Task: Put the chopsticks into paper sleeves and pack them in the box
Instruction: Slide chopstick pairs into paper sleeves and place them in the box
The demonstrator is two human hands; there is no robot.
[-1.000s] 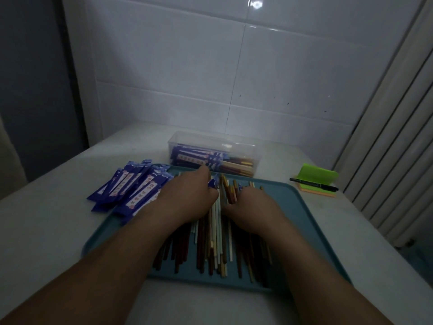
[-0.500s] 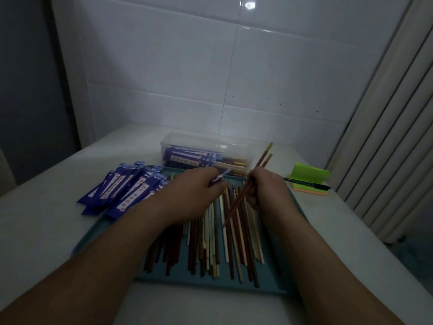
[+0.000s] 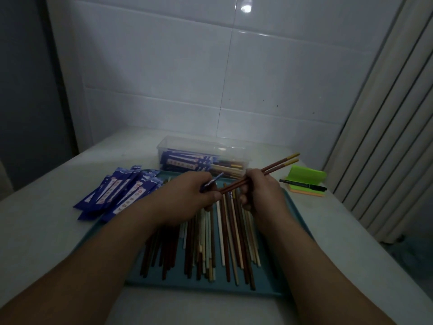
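Fingers of the right hand (image 3: 262, 193) curl round two slim reddish-brown chopsticks (image 3: 276, 165) at frame centre, while the left hand (image 3: 189, 198) pinches a flat blue paper sleeve (image 3: 212, 182) above the teal tray (image 3: 269, 290); the clear plastic box (image 3: 201, 146) sits behind.

Beyond the grip rises a glossy white tiled wall (image 3: 269, 73), with a small bright reflection (image 3: 245, 8) high up in the dim room. Left of the grip stands a dark grey surface (image 3: 23, 90). To the right a cream ribbed panel (image 3: 384, 141) runs down to a shadowed floor (image 3: 417, 259), and under the grip spreads a pale tabletop (image 3: 42, 231).
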